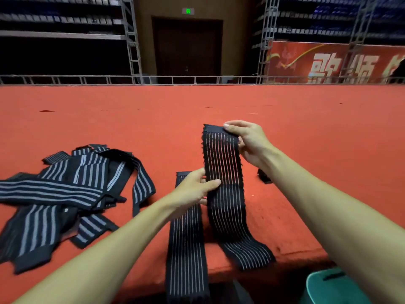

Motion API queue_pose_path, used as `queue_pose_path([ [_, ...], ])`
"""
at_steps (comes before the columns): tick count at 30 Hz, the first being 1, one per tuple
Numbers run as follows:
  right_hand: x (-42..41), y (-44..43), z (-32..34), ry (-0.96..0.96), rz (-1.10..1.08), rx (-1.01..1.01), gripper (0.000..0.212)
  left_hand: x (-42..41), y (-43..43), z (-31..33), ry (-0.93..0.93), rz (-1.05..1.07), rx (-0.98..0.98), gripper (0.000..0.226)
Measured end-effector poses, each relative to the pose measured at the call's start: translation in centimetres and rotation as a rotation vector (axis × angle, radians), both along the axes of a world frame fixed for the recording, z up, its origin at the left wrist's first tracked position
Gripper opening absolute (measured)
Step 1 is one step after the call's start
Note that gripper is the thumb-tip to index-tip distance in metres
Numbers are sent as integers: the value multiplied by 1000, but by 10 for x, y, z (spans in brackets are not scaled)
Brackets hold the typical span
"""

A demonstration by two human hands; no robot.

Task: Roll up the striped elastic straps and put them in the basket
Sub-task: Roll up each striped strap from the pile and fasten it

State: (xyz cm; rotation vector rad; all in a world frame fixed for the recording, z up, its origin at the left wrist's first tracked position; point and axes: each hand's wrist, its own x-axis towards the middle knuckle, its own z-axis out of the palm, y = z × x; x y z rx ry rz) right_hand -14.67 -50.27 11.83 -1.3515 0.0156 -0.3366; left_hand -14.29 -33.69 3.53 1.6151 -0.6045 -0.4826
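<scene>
The basket (pixel 328 286) shows only in part, in the lower right corner. The frame edge and the right forearm cut it off. Its inside is not visible, so I cannot tell what it holds. It stands lower than the near edge of the table (pixel 219 102).

A small black piece (pixel 264 176) lies on the table just beside the right wrist. It is mostly hidden and I cannot tell what it is.

The pile (pixel 65 194) of striped straps lies on the left of the table. The frame edge cuts it off, and the straps cross over each other, so the number is not clear.

The right hand (pixel 247 143) pinches the top right corner of the strap (pixel 221 172), with its fingers curled on the black end band. The left hand (pixel 195 187) grips the left edge of this strap about halfway down, the thumb across the front and the other fingers hidden behind. The strap is held up between the 2 hands, and its lower end rests on the table near the front edge.

A 2nd strap (pixel 186 249) lies flat below the left hand. It hangs over the table edge, and its lower end is cut off at the bottom of the frame.
</scene>
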Motion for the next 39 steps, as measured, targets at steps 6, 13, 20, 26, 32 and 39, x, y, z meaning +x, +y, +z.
queue_pose_path([
  [6,-36,19,31,21,-37,29,5,-45,23,41,191,-175,-250,29],
  [13,-31,30,27,46,-96,-449,8,-45,52,38,226,-139,-191,43],
  [20,-8,36,-23,184,61,-706,8,-16,77,-19,147,-59,165,22],
  [26,21,32,-68,259,172,-736,9,24,76,-38,33,309,133,52],
  [32,52,20,-101,244,222,-693,2,66,47,-51,-192,462,132,16],
  [39,114,7,-129,156,46,-745,12,132,28,-70,-266,624,181,16],
])
